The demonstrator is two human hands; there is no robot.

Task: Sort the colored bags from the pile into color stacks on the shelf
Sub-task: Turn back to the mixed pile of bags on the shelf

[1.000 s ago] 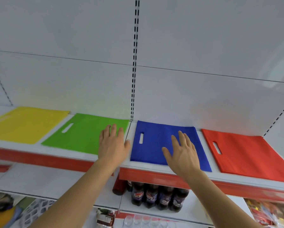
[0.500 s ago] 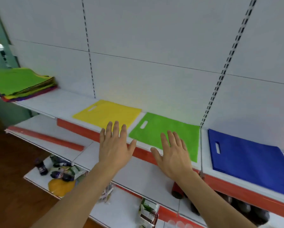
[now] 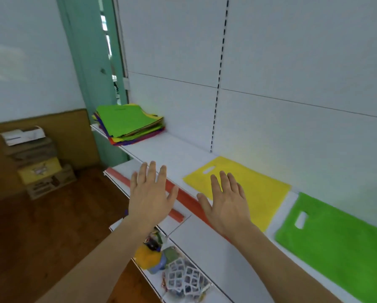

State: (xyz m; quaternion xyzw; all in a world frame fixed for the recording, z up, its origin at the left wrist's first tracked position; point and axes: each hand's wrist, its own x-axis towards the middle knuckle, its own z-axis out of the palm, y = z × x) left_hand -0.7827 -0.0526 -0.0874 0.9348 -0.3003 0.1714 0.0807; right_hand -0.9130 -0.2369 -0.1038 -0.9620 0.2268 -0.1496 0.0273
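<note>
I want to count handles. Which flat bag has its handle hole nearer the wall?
The yellow bag; its hole sits at the far end by the wall. The green bag has its hole nearer the shelf's front.

bright, even light | soft motion blur | wide-angle bending at edges

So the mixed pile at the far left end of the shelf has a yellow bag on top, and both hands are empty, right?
Not quite: the head view shows a green bag on top of the mixed pile, not a yellow one. The pile does sit at the far left end of the shelf, and both the left hand and the right hand are empty, fingers spread.
</note>
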